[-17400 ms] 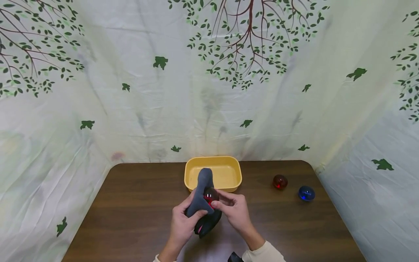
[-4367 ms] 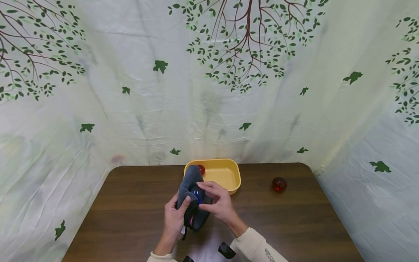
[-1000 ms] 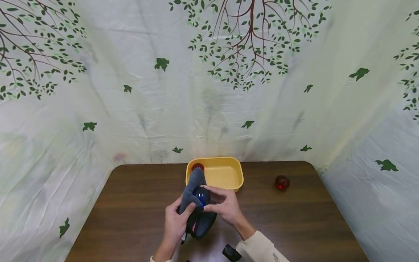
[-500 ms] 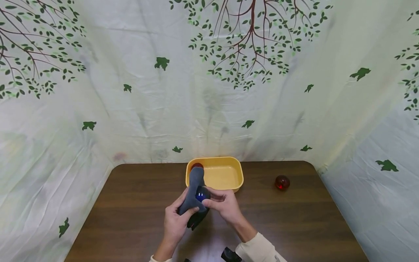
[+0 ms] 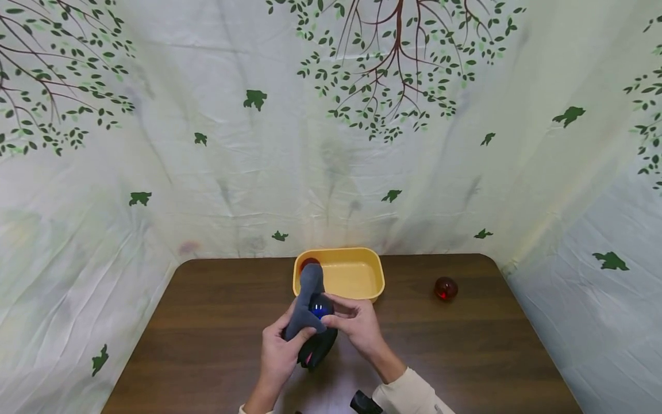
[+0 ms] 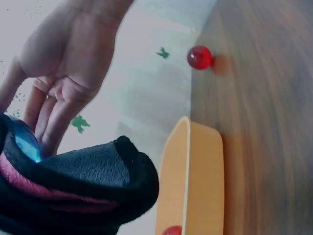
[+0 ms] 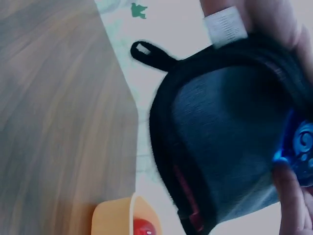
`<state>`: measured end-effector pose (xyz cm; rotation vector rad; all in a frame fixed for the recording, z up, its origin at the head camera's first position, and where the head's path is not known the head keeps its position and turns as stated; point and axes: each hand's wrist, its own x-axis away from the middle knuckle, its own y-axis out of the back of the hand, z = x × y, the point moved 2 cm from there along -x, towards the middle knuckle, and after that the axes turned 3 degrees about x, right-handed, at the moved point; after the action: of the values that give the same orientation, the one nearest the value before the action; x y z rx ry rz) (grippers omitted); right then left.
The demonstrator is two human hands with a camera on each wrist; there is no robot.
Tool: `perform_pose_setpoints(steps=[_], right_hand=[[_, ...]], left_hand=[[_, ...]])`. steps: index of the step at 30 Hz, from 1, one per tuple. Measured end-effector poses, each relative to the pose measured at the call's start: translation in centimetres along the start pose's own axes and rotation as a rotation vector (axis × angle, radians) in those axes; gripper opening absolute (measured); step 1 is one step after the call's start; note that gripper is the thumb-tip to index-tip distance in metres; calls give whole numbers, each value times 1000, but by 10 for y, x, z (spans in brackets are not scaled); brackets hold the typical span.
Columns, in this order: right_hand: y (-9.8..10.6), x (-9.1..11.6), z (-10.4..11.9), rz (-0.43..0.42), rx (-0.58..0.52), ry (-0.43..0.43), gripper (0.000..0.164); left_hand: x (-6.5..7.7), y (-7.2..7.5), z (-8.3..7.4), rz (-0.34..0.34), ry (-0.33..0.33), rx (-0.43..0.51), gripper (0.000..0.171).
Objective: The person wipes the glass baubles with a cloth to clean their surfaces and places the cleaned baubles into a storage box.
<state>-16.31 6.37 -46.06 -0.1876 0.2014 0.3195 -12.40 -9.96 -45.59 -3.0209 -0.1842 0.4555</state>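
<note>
My left hand (image 5: 279, 351) grips a grey-blue cloth (image 5: 309, 287) with black edging, a hanging loop and a white tag; pink shows at its folds. Against the cloth sits a shiny, see-through blue ball (image 5: 322, 307), which the fingers and thumb of my right hand (image 5: 359, 325) pinch from the right side. In the right wrist view, swirl marks show on the blue ball (image 7: 304, 142), and the cloth (image 7: 230, 132) hangs beside it. Both hands are above the table, just in front of a yellow tray (image 5: 357, 279).
One red ball (image 5: 310, 261) lies in the tray's far left corner, partly hidden behind the cloth. Another red ball (image 5: 446, 288) stands on the brown wooden table (image 5: 465, 356) at the right. A leaf-printed curtain (image 5: 331, 172) hangs along the table's back edge.
Earlier the hands held a red ball in the cloth and the blue ball lay at right. A red ball now lies in the tray; the cloth has shifted over the blue ball.
</note>
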Motion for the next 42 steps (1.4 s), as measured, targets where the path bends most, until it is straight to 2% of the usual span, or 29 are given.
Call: perform_pose_setpoints(steps=[5,7,9,11,14,18,22,25,29,33,36,40,42], right_hand=[[-2,1,2,-21,-38,-91,44],[-3,1,2,-31,-23,-113,43],[-4,1,5,-19,8,-99,43],[-3,1,6,16,43,-84,44],[-1,1,9,87,103,-21,47],[3,-1,11,106,214,118,48],[5,-1,11,98,281,264,52],[5,-1,10,119,276,331,53],[6,1,9,91,230,300,52],[5,5,8,45,177,167,48],[2,6,10,16,141,64,47],[-3,5,14,-13,93,-66,42],[-4,5,15,-23,64,-119,39]], left_hand=[[-3,1,0,56,-243,-116,65],[-4,2,1,57,-276,-147,65],[-4,3,1,46,-233,-134,64],[-4,4,1,18,-139,-83,61],[-3,5,-1,-22,-5,70,55],[-3,8,-3,-12,95,239,44],[-2,9,-3,31,179,243,36],[-1,9,-4,63,175,208,32],[-1,7,-5,91,103,168,40],[0,6,-6,94,4,78,50],[-1,5,-7,104,-107,-2,59],[-3,5,-8,121,-287,-81,66],[-4,5,-7,118,-335,-111,67]])
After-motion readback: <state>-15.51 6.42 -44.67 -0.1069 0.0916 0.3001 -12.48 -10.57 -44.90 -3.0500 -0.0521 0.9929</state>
